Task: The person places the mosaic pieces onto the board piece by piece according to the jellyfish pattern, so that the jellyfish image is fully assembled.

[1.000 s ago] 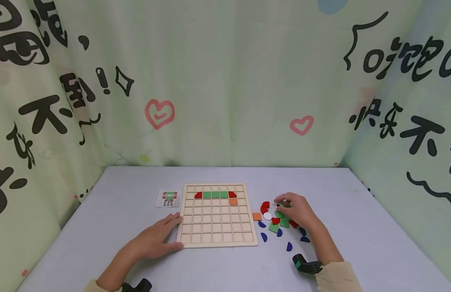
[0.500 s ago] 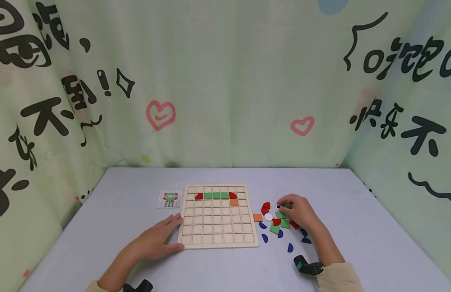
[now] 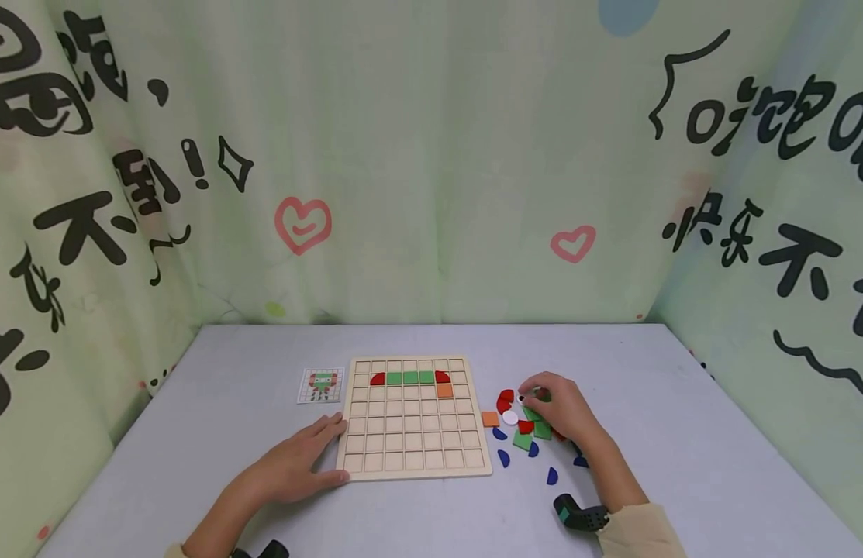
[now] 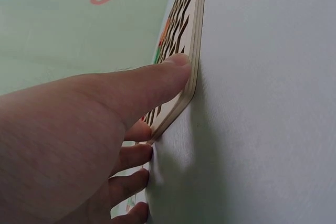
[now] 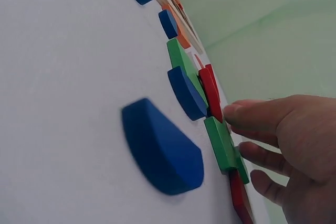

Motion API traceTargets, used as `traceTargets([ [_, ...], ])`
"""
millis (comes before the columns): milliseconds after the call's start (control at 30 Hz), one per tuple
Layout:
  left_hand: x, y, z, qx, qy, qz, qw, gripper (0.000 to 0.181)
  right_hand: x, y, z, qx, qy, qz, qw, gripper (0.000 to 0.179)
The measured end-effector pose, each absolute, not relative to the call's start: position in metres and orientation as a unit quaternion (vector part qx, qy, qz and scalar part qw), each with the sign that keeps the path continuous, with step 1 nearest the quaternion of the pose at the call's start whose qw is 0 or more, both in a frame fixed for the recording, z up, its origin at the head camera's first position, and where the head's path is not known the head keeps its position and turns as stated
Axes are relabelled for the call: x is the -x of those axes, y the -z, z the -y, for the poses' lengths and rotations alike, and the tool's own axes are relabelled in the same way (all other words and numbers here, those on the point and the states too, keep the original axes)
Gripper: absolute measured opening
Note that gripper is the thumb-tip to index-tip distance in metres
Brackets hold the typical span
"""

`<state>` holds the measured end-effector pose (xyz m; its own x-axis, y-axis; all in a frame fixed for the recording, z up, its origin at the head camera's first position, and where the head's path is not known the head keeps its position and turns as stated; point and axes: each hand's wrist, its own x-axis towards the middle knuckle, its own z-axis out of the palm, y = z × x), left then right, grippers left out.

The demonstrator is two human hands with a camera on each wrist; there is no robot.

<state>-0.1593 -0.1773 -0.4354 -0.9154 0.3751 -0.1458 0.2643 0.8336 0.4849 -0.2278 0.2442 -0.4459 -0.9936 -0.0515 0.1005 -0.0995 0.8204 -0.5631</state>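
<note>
My left hand (image 3: 298,459) rests at the wooden grid board (image 3: 413,463), fingertips along its left edge. Its thumb lies on the near left corner, as the left wrist view shows. On the board sit a row of green squares (image 3: 410,378) between two red quarter-rounds (image 3: 378,379), and an orange square (image 3: 444,391). Right of the board, my right hand (image 3: 562,407) pinches a small white piece with a black dot (image 3: 520,398) between thumb and index finger. Below this hand lie green squares (image 3: 542,431) and red pieces (image 3: 525,426), partly hidden by it.
A small picture card (image 3: 321,385) with a gridded figure lies left of the board. Several blue half-rounds (image 3: 552,476), a white disc (image 3: 510,418) and a loose orange square (image 3: 490,419) lie on the table right of the board. A printed curtain (image 3: 431,170) hangs behind.
My right hand has shifted slightly left, and the white piece with the black dot has moved with its fingertips. The left hand stays at the board's edge.
</note>
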Motion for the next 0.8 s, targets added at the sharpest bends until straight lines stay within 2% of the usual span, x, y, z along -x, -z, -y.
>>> traceTargets([
  [267, 0.1592, 0.4355, 0.1793, -0.17, -0.241, -0.948, 0.118, 0.08, 0.2277, 0.4428, -0.2388, -0.026, -0.287, 0.957, 0.025, 0.012],
  [800, 0.1567, 0.4325, 0.1784, -0.178, -0.243, -0.947, 0.113, 0.08, 0.2269, 0.4453, -0.2378, -0.019, -0.269, 0.962, 0.039, 0.01],
])
